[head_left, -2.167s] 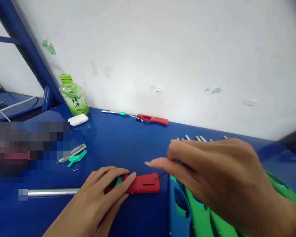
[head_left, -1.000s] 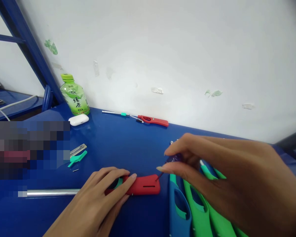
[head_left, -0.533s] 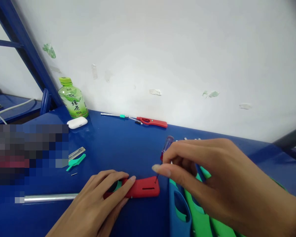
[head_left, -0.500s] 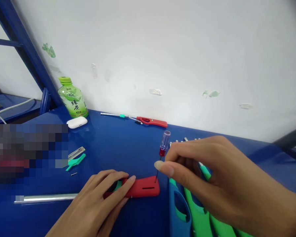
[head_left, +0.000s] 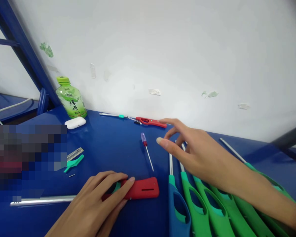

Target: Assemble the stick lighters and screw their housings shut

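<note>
My left hand (head_left: 96, 197) is closed over a red long-necked gas lighter (head_left: 145, 188), which lies flat on the blue table. The lighter's metal tube (head_left: 46, 199) sticks out to the left, and its slotted handle end shows on the right; the middle is partly under my fingers. My right hand (head_left: 185, 141) is held in the air with thumb and index finger apart, holding nothing. Just left of it a small screwdriver (head_left: 144, 142) with a purple and red handle rests on the table. The index fingertip overlaps a red lighter handle piece (head_left: 150, 122) by the wall; contact cannot be told.
Blue (head_left: 179, 210) and several green lighters (head_left: 196, 204) lie side by side at the right. Back left stand a green tea bottle (head_left: 72, 100) and a white case (head_left: 75, 123). A teal plastic part (head_left: 74, 163) and a tiny metal pin (head_left: 72, 175) lie at left.
My right hand has let go of the screwdriver, which stood on the red lighter's handle end and now lies behind it. That hand has moved back toward the wall and opened. The left hand stays put.
</note>
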Available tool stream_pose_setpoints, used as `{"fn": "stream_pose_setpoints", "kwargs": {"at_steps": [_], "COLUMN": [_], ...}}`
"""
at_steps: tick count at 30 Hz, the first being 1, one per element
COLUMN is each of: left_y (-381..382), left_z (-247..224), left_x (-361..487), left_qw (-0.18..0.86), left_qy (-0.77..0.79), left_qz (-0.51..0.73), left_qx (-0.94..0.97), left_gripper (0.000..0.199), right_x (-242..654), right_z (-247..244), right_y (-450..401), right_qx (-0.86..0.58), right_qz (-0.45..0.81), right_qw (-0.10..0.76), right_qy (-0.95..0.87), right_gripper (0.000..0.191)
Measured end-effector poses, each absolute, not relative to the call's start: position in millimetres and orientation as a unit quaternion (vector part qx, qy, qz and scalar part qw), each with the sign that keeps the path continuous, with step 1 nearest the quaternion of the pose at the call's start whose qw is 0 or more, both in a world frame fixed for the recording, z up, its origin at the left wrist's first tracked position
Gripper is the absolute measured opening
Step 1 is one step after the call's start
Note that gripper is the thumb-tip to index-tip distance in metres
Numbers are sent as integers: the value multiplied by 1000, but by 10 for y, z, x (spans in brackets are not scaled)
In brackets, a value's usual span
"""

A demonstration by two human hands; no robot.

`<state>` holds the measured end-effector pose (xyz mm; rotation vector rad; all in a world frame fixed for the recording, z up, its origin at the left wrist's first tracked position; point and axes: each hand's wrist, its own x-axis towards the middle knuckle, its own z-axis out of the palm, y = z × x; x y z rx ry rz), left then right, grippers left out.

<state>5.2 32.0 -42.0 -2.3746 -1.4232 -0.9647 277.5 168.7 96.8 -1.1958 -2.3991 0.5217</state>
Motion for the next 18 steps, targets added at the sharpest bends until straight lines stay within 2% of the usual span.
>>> {"fn": "stream_pose_setpoints", "kwargs": {"at_steps": [4, 9, 11, 18], "left_y": [338, 326, 319, 372], "left_z": [-440, -462, -473, -376], "left_x": [54, 31, 25, 91], "left_qw": [112, 118, 125, 175], "left_qy": [-474, -473, -472, -468], "left_qz": [-332, -329, -335, -328], "left_qx": [-807, -808, -806, -802], "left_gripper": [45, 43, 43, 38], "right_x": [2730, 2708, 2713, 2691], "right_z": [829, 561, 481, 477], "right_y": [1686, 1688, 1702, 1707], "right_qx": [-381, -277, -271, -268], "right_qz": [155, 141, 140, 152], "right_qw": [137, 55, 47, 50], "right_qy": [-901, -949, -951, -950], "right_gripper": [47, 57, 59, 45]}}
